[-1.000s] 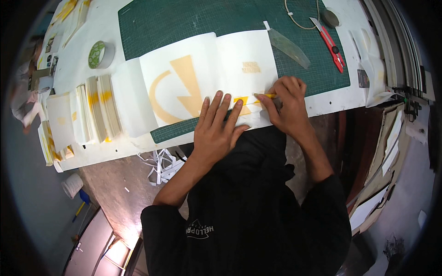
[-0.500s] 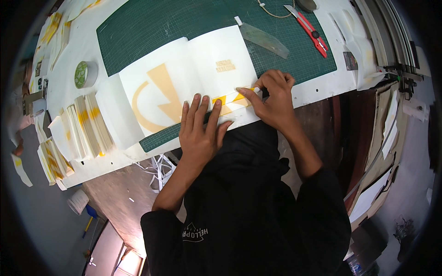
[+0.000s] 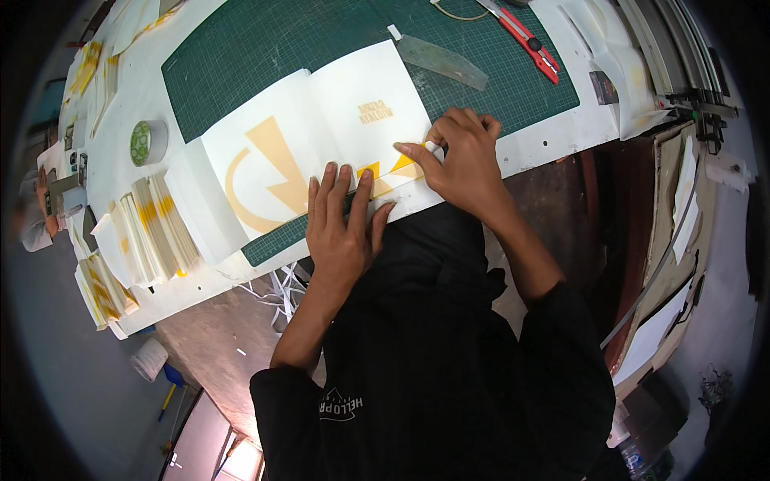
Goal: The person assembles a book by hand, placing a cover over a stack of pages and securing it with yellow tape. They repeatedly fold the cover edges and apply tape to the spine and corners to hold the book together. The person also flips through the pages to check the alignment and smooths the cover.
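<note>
A white sheet (image 3: 329, 112) with a tan printed design and a crease down its middle lies on the table. Along its near edge runs a narrow folded-over flap (image 3: 388, 181) with yellow patches. My left hand (image 3: 341, 220) rests flat on this near edge, fingers spread, fingertips on the paper. At the right end of the flap, my right hand (image 3: 465, 160) pinches the fold, thumb pressed on top and the other fingers curled. What lies under my right fingers is partly hidden. Beneath the sheet is a green cutting mat (image 3: 249, 60).
A red utility knife (image 3: 531, 44) and a translucent plastic strip (image 3: 443, 62) lie on the mat. Left of the sheet are a tape roll (image 3: 149, 143) and stacked folded papers (image 3: 152, 228). White paper strips (image 3: 281, 295) hang below the table edge. Another person's hand (image 3: 42, 191) shows far left.
The view has shifted slightly. Both my hands keep nearly the same places on the sheet's near edge. At the far left, the other person's hand has moved up.
</note>
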{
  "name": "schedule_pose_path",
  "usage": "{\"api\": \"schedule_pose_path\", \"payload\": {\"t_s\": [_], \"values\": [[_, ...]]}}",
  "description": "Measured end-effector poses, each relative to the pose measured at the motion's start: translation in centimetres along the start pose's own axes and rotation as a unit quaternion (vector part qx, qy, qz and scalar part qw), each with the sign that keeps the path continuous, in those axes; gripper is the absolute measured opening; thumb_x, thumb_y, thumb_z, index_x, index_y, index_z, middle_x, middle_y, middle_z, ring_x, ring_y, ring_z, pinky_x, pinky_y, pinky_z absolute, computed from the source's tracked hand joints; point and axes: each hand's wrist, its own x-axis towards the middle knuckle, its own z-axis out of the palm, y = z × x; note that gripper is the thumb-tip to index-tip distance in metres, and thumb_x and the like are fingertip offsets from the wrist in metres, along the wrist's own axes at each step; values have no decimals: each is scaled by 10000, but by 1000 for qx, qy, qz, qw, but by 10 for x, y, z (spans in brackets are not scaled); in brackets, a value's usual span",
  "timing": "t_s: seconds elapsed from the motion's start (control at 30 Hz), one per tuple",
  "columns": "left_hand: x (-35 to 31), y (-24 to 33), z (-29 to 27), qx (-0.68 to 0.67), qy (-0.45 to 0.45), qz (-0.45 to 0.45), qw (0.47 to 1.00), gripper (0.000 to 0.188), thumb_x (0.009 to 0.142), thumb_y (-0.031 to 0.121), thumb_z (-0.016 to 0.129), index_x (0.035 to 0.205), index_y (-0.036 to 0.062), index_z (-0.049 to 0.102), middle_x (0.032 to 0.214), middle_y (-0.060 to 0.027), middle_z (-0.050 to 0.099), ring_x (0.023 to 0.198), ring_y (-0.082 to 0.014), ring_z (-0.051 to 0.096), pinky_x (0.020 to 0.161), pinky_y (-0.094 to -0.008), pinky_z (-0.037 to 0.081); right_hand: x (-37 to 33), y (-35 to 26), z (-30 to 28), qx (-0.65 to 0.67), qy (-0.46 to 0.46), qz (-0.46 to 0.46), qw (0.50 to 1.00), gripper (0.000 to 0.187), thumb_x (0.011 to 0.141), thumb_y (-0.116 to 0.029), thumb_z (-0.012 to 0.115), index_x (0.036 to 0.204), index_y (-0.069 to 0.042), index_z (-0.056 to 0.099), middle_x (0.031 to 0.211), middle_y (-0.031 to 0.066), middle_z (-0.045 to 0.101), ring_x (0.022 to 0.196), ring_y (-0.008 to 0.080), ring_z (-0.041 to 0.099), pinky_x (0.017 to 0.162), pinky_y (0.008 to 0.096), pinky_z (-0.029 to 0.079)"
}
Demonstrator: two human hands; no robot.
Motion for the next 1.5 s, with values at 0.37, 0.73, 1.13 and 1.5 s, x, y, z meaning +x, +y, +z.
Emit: {"api": "schedule_pose_path", "payload": {"t_s": [0.37, 0.73, 1.13, 1.5], "values": [[31, -8, -22, -12, -7, -1, 1000, 253, 879, 227, 837, 1096, 101, 810, 1132, -108, 687, 1085, -332, 633, 973, -459, 447, 5, -1, 0, -24, -9, 8, 1000, 416, 932, -374, 795, 779, 6, 720, 845, 128, 672, 910, 270, 591, 938, 517, 315], [124, -48, -43, -43, -289, 63, 954, 273, 777, 296, 932, 922, 118, 782, 932, -72, 710, 961, -266, 588, 946, -438, 401, 6, -3, -1, -20, -23, 20, 999, 412, 923, -377, 819, 797, 6, 733, 877, 135, 675, 912, 254, 583, 931, 517, 310], [121, -61, -38, -150, -289, 181, 928, 396, 814, 174, 869, 1188, 297, 823, 1165, -41, 592, 1107, -252, 522, 1051, -414, 373, 4, 4, 3, -14, 3, -8, 1000, 394, 915, -373, 820, 774, -21, 716, 852, 113, 659, 904, 249, 573, 898, 513, 294], [128, -58, -37, -96, -344, 199, 913, 439, 839, 121, 852, 1214, 348, 826, 1191, -68, 591, 1135, -267, 517, 1052, -405, 423, -14, 7, 10, 10, 137, -29, 990, 291, 896, -311, 834, 909, -63, 684, 964, 88, 663, 943, 247, 598, 928, 524, 309]]}}
